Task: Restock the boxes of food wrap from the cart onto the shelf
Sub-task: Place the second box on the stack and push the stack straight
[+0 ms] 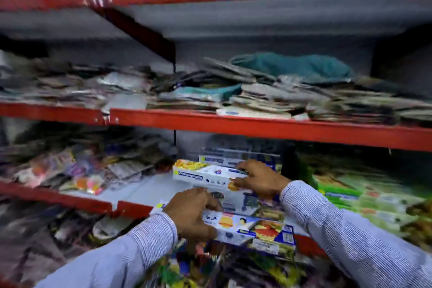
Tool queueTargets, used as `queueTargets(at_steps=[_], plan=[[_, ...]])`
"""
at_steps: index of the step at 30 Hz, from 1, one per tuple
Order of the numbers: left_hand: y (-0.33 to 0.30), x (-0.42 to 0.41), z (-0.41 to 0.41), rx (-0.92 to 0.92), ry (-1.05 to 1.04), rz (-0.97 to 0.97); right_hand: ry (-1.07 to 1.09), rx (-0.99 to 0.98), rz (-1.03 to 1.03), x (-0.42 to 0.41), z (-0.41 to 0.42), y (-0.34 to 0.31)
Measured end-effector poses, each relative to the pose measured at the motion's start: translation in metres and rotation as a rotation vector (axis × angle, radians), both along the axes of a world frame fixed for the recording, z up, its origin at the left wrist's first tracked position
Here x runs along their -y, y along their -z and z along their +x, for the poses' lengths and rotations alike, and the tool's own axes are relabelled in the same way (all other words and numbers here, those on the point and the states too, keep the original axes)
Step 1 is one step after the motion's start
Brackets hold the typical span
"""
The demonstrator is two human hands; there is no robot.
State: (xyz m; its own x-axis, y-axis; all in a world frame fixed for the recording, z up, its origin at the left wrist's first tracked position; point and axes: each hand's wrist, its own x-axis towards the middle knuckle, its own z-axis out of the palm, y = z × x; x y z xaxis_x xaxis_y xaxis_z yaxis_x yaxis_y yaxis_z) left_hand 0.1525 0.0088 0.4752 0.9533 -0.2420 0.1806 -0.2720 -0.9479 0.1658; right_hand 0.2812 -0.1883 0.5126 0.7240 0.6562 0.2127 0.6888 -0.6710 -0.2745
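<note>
The view is blurred by motion. A long white food wrap box (201, 174) with food pictures lies on the lower red-edged shelf (88, 203), on top of other boxes. My right hand (259, 179) grips its right end. A second food wrap box (257, 229) lies at the shelf's front edge, and my left hand (191, 213) is closed over its left part. More stacked food wrap boxes (236, 159) stand behind them. The cart is not in view.
Green boxes (350, 196) fill the lower shelf to the right, small packets (81, 170) to the left. The middle shelf (233, 124) carries flat packs and teal cloths (292, 65). Colourful packets (210, 269) lie below my arms.
</note>
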Motion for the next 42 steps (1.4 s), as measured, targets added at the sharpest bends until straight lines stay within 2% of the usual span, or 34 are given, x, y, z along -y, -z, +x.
queueTargets(at_steps=[7, 11, 14, 20, 26, 30, 33, 36, 39, 40, 42], plan=[[-0.012, 0.002, 0.035, -0.027, 0.056, 0.030, 0.146, -0.112, -0.080, 0.004, 0.074, 0.003], [-0.009, -0.001, 0.056, -0.013, 0.061, 0.028, 0.183, -0.178, -0.054, 0.001, 0.108, 0.010], [-0.010, -0.001, 0.072, -0.024, 0.072, 0.047, 0.187, -0.133, -0.073, 0.001, 0.128, 0.017], [-0.020, -0.001, 0.101, -0.006, 0.050, 0.030, 0.139, 0.020, -0.014, 0.005, 0.134, 0.009], [-0.034, 0.005, 0.152, 0.039, 0.012, -0.052, 0.102, -0.079, 0.126, 0.029, 0.122, -0.012], [-0.030, 0.007, 0.186, 0.046, -0.058, -0.085, 0.144, -0.046, 0.136, 0.049, 0.105, -0.021], [-0.018, 0.010, 0.199, 0.102, -0.037, -0.150, 0.135, 0.026, 0.074, 0.057, 0.095, -0.017], [0.003, 0.013, 0.201, 0.214, -0.023, -0.191, 0.130, 0.002, -0.031, 0.061, 0.089, 0.000], [0.020, 0.016, 0.197, 0.453, -0.006, -0.021, 0.216, 0.094, -0.101, 0.062, 0.091, 0.024], [0.022, 0.015, 0.196, 0.467, 0.019, 0.005, 0.236, 0.120, -0.078, 0.062, 0.092, 0.030], [0.022, 0.013, 0.195, 0.406, 0.064, -0.068, 0.253, 0.154, -0.045, 0.062, 0.092, 0.034]])
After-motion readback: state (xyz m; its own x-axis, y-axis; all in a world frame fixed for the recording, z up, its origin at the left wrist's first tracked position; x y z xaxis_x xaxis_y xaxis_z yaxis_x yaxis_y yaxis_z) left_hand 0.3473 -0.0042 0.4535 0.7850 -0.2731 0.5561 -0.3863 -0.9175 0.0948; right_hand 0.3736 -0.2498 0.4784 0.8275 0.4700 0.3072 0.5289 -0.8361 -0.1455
